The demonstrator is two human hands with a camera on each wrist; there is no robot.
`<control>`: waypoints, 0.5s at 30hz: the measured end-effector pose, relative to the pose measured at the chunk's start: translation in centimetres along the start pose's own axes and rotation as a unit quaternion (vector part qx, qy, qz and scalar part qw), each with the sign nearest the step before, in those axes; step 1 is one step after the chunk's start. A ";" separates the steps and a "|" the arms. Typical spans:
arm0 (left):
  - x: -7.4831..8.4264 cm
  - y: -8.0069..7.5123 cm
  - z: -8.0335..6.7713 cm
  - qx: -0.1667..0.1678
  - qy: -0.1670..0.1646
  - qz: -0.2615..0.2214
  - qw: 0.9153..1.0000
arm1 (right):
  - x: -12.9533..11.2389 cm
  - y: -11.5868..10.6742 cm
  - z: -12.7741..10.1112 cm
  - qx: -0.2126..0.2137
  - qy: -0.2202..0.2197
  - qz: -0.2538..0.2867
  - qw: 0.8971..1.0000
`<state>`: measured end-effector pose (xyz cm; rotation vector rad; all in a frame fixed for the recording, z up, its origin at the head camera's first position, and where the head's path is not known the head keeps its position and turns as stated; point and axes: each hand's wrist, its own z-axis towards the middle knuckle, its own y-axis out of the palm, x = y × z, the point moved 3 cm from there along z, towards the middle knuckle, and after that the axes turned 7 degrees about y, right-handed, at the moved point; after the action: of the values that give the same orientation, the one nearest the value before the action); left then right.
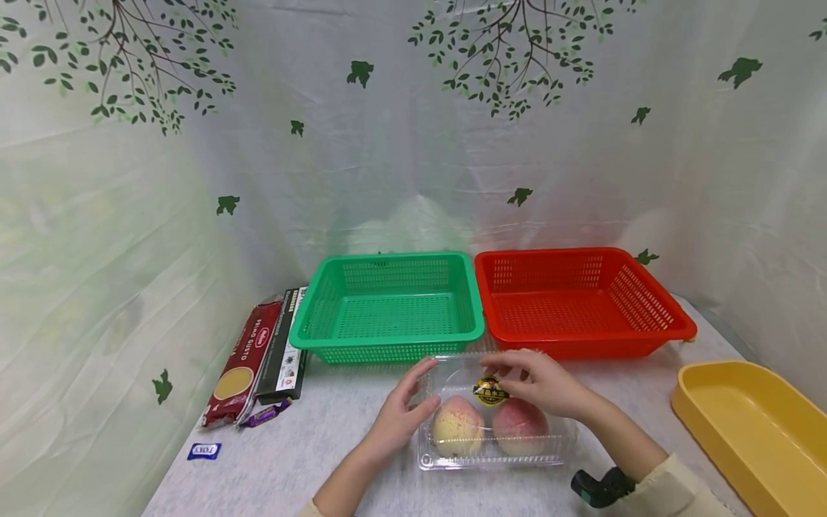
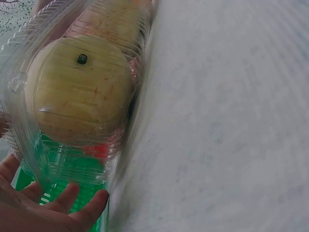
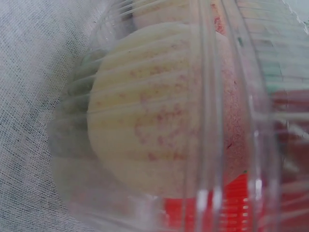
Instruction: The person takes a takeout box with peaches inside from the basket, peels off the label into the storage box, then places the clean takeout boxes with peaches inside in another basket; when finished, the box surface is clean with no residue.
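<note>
White leaf-printed curtain [image 1: 413,143], grey table [image 1: 310,445]

My yellow plastic tray [image 1: 762,431] runs off the right and bottom edges of the head view, so its far end is out of sight. My left forearm is cut by the bottom edge, and my right sleeve too. The print on the round yellow-and-black sticker [image 1: 489,391] on the clear plastic clamshell box [image 1: 497,459] is too small to read, as is the small blue packet [image 1: 204,450]. The black box [image 1: 284,345] lies partly under the red spaghetti packet [image 1: 240,362]. In the left wrist view my left hand [image 2: 43,210] is cropped at the corner, and the grey tabletop [image 2: 227,121] there is smeared with blur. The right wrist view shows no hand, and the ribbed plastic blurs the fruit.
</note>
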<state>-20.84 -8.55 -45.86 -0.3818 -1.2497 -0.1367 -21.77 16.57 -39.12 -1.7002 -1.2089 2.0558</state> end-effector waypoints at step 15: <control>0.2 0.1 -0.1 0.001 -0.001 -0.003 1.000 | 0.0 0.2 0.9 0.001 -0.032 -0.025 0.999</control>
<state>-20.71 -8.48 -45.73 -0.3776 -1.2520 -0.1403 -22.52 15.99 -39.25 -1.5987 -1.2535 2.0954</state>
